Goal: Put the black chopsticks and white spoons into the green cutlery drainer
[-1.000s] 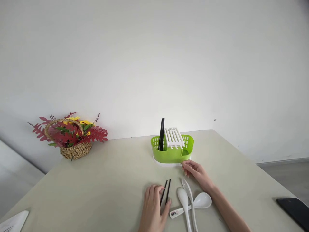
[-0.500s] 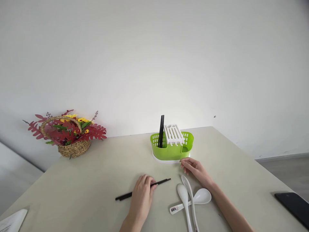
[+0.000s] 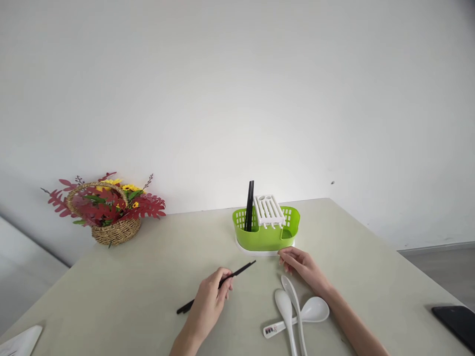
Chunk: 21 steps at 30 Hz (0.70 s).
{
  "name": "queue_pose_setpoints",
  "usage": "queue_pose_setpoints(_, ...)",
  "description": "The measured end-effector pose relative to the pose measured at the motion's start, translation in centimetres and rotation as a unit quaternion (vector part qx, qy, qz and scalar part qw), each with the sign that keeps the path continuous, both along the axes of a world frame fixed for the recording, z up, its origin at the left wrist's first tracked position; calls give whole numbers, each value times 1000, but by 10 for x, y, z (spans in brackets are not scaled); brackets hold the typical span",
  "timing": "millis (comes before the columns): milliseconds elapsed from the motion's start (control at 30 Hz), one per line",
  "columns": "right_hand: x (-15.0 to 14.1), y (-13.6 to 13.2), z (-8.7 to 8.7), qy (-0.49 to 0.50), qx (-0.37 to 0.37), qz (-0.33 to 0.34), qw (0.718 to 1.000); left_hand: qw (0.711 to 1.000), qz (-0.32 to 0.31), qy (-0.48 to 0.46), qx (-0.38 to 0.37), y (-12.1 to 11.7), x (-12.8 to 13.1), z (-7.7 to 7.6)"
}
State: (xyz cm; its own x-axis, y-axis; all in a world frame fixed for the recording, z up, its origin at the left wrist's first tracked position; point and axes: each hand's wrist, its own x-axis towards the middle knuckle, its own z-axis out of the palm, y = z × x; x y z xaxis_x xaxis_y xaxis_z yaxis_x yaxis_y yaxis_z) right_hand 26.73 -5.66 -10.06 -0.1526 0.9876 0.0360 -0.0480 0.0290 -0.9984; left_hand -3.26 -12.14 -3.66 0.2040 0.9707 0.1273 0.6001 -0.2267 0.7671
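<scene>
seeing plain wall point(image 3: 237, 109) behind, pale tabletop point(image 3: 148, 277) under everything. at left, near the wall, got a woven basket point(image 3: 117, 232) of flowers — likely decor, parked off to one side.

near the back, right of centre, see a green caddy point(image 3: 260, 242) on a white base point(image 3: 254, 253), with a white slotted rack point(image 3: 269, 215) on top. looks placed within easy reach.

keeping hands apart from each other. with left hand point(image 3: 206, 304), closed around a small bundle of black chopsticks point(image 3: 243, 269). with right hand point(image 3: 301, 264), fingers curled, fingertips at the front edge of the base, probably to steady it; can't tell if pinching or just resting.

at far right, note a dark phone point(image 3: 454, 321), cut by the frame, well out of the way.

in front of right hand, find three white spoons point(image 3: 315, 310) overlapping, two laid lengthwise over one crosswise. seem set down loosely, not sorted.

back to the held chopsticks: slanted, thin tips toward the caddy side, gripped around mid-length — probably for balance. in the caddy's left part, see more upright sticks point(image 3: 250, 207), leaning slightly, likely propped by the wall of that section.
</scene>
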Motion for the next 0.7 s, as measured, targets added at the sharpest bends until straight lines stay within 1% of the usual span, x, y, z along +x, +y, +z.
queue_pose_setpoints(100,-1,0,1,-6,-4,1,1000,995,26,-100,10,-6,11,17)
queue_pose_setpoints(167,-1,-1,2,-6,-5,0,1000,981,33,-189,10,-6,19,27)
queue_pose_setpoints(200,-2,-1,3,-5,-5,-2,1000,970,31,-240,9,-3,23,31)
queue_pose_setpoints(267,-2,-2,3,-3,-3,-4,1000,937,22,-349,6,5,32,39)
queue_pose_setpoints(333,-2,-2,2,-2,-1,-6,1000,889,23,-457,-7,15,41,42)
queue_pose_setpoints(400,-1,-1,0,-1,0,-5,1000,837,45,-544,-21,27,46,41)
queue_pose_setpoints(433,-1,-1,0,1,1,-3,1000,818,64,-572,-26,32,46,38)
queue_pose_setpoints(467,-1,0,-1,2,2,-1,1000,807,88,-583,-28,37,45,34)
queue_pose_setpoints(500,-1,0,-1,4,4,1,1000,806,113,-581,-29,40,43,30)
queue_pose_setpoints(567,0,0,-2,7,7,1,1000,820,155,-549,-38,45,37,20)
queue_pose_setpoints(600,-1,0,-1,8,9,0,1000,827,163,-535,-51,46,34,15)
queue_pose_setpoints(633,-1,0,-1,7,9,-1,1000,829,162,-531,-70,47,31,11)
queue_pose_setpoints(667,-1,0,-1,5,8,0,1000,821,155,-542,-89,47,29,7)
queue_pose_setpoints(700,-1,0,0,4,6,1,1000,808,146,-561,-105,48,29,3)
